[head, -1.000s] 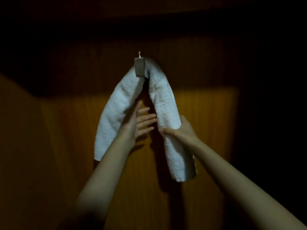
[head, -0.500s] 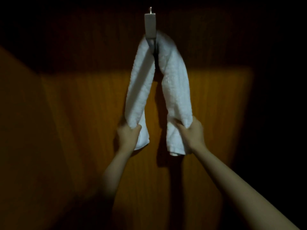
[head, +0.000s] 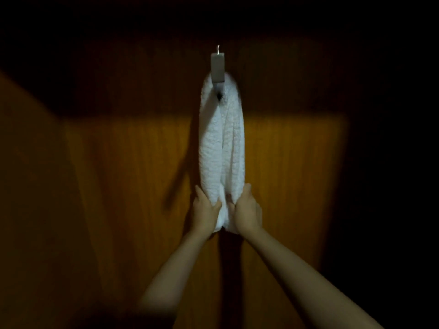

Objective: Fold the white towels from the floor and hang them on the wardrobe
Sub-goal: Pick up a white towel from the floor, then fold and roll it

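Observation:
A folded white towel (head: 222,148) hangs draped over a grey metal hook (head: 217,68) on the brown wooden wardrobe panel (head: 292,176). Its two halves fall side by side, nearly touching. My left hand (head: 206,213) grips the bottom of the left half. My right hand (head: 245,213) grips the bottom of the right half. Both hands sit close together at the towel's lower end, and the very ends of the towel are partly hidden behind them.
The room is dim, with a patch of light on the wardrobe panel around the towel. A second wooden surface (head: 31,186) angles in at the left. The top and right of the view are in deep shadow.
The two towel halves, spread apart in a V, have been drawn together. My left hand went from open to gripping the left half; both hands moved inward to the lower ends.

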Motion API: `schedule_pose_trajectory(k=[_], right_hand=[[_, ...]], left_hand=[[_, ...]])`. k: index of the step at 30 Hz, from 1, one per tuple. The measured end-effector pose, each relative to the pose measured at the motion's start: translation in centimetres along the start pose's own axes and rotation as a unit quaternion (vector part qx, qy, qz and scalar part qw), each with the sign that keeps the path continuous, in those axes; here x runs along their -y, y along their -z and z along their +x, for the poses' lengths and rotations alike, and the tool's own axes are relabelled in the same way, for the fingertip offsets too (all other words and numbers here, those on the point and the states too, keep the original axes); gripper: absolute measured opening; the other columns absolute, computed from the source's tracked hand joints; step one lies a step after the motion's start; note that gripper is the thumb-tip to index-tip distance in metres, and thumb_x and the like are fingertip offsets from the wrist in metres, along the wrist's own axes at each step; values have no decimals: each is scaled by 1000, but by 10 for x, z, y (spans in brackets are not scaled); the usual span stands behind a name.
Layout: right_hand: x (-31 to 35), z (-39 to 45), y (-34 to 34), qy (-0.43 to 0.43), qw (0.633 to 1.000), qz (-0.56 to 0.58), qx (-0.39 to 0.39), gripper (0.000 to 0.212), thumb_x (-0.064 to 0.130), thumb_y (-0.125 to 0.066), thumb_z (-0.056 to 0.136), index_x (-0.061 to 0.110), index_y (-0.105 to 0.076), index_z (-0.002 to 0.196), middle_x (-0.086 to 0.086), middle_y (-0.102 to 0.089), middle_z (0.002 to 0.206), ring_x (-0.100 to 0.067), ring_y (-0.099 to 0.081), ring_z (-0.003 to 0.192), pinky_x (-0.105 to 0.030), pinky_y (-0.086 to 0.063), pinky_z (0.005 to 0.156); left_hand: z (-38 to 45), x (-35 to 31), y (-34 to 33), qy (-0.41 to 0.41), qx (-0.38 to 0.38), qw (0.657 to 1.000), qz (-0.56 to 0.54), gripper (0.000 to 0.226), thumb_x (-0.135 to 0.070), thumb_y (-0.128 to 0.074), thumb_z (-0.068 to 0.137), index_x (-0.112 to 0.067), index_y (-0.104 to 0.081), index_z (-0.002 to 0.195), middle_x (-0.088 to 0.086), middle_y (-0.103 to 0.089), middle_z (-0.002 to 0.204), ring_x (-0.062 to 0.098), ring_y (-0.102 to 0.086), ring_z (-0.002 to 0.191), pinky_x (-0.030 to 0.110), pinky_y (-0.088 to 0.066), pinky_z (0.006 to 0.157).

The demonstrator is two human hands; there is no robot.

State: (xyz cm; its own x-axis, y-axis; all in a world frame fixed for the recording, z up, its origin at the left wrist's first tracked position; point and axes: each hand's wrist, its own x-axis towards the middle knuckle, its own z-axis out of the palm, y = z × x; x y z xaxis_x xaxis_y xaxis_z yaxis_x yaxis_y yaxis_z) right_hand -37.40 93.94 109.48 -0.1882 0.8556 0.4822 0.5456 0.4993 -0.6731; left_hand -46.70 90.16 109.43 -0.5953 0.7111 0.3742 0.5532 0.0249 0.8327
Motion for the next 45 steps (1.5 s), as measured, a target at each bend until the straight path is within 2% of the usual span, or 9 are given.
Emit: schedule_pose_trajectory(k=[7,11,15,18,21,25,31,36,45], right_hand=[[-2,-42,34,-57,997,-45,20,99,39,-67,83,9,-1,150,-17,-24,149,-32,-23,139,-43,-16,116],[-3,-83,42,48,996,-42,-53,84,26,-64,83,6,-15,149,-20,-19,152,-32,-11,143,-41,8,117],[-8,-133,51,162,984,-57,-50,50,16,-67,78,7,-53,125,-20,-41,140,-34,-25,139,-44,6,116],[-5,-174,54,193,971,-97,105,23,19,-60,85,14,-60,107,-8,-64,107,-27,-53,115,-43,-16,117],[7,-217,51,188,906,-137,353,21,26,-54,94,14,-58,112,-7,-66,100,-27,-62,98,-40,-49,87],[22,-289,31,263,791,-172,525,20,31,-55,95,17,-59,110,0,-60,95,-18,-60,86,-31,-47,72],[44,-421,-13,337,704,-111,615,23,32,-57,93,15,-62,109,-3,-63,105,-21,-60,94,-33,-50,80],[62,-544,-32,331,632,-76,697,24,26,-59,92,7,-64,106,-8,-66,107,-22,-63,94,-34,-53,81],[39,-758,-22,318,569,-98,752,21,31,-54,93,20,-62,110,-4,-66,102,-21,-62,93,-31,-50,80]], left_hand=[[-31,19,39,-11,51,984,170,66,-25,-65,87,-2,-30,138,20,-36,142,37,-37,129,42,-35,101],[-75,21,59,-8,96,973,209,65,-22,-63,88,-9,-29,143,14,-35,145,33,-35,133,39,-33,105],[-140,17,89,9,206,934,291,43,-23,-56,94,-12,-47,134,10,-59,125,26,-54,117,31,-43,93],[-200,21,111,35,310,892,328,42,-24,-57,94,-13,-49,134,9,-63,117,24,-57,111,30,-44,89],[-266,36,130,99,379,852,348,44,-25,-55,95,-12,-46,136,9,-61,121,24,-55,114,28,-43,89],[-355,74,158,195,426,816,340,42,-26,-55,96,-13,-49,135,9,-53,133,28,-50,121,30,-37,96],[-489,110,210,323,347,847,241,44,-19,-50,99,-9,-43,141,10,-50,138,26,-47,125,17,-33,86],[-613,148,251,426,290,829,216,46,-33,-49,99,-19,-40,142,7,-55,134,25,-50,122,33,-39,101],[-878,210,280,596,53,792,123,35,-32,-53,96,-21,-53,130,6,-64,119,21,-59,107,33,-48,90]])
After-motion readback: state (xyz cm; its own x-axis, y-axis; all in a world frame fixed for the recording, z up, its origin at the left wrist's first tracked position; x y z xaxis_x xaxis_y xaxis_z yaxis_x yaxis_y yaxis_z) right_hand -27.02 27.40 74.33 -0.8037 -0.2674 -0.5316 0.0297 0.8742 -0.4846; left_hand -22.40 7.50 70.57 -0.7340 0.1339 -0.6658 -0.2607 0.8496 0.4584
